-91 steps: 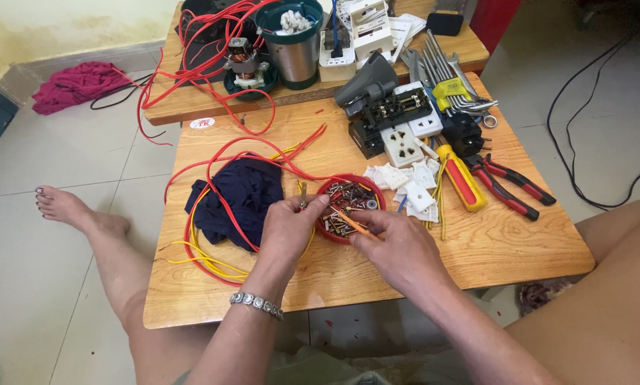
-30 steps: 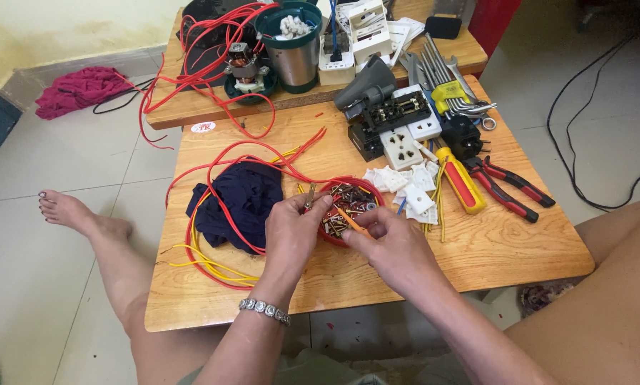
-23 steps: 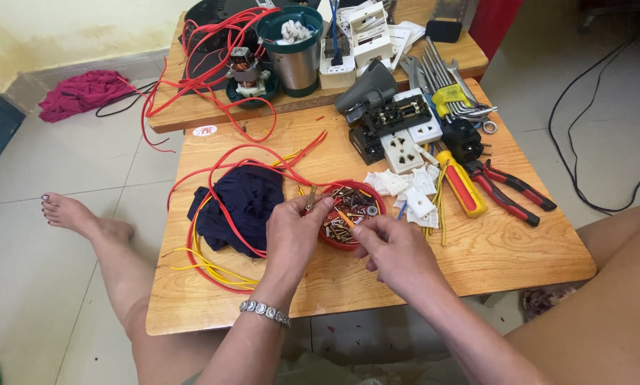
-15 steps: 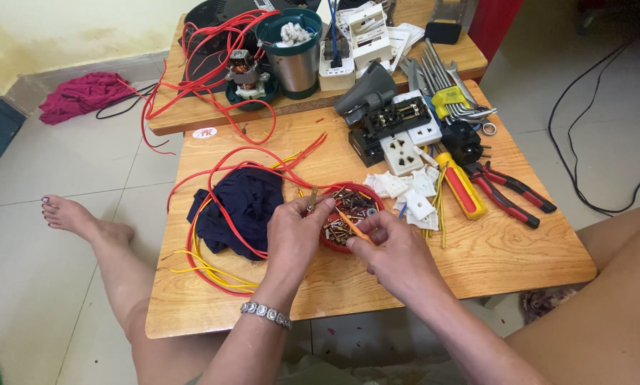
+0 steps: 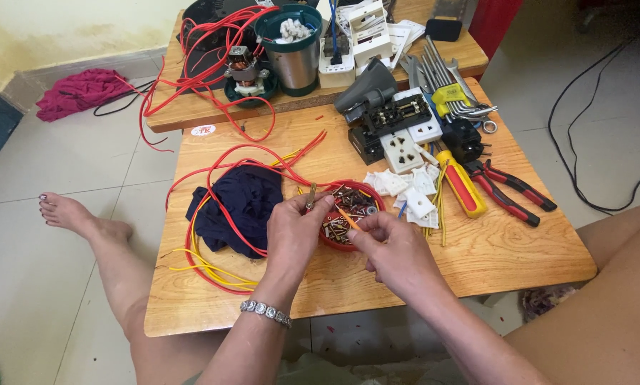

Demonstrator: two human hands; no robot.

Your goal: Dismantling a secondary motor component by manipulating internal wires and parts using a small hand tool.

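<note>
Left hand [image 5: 293,232]: raised over the table's middle, back to the camera, fingers curled, thumb and forefinger pinched shut; wrist bent slightly, beaded silver bracelet [image 5: 265,312] around it.

Right hand [image 5: 391,246]: just beside the left, nearly touching, fingers folded inward, fingertips apparently pinched together, though partly hidden.

Both forearms bare, converging from the lower edge.

Red bowl [image 5: 372,196] (screw-filled); small brass piece [image 5: 311,196] upright.

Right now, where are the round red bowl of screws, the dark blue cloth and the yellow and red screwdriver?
Round red bowl of screws [image 5: 369,200]: head view, far rim.
Dark blue cloth [image 5: 243,203]: head view, middle fold.
Yellow and red screwdriver [image 5: 462,185]: head view, handle.
</note>
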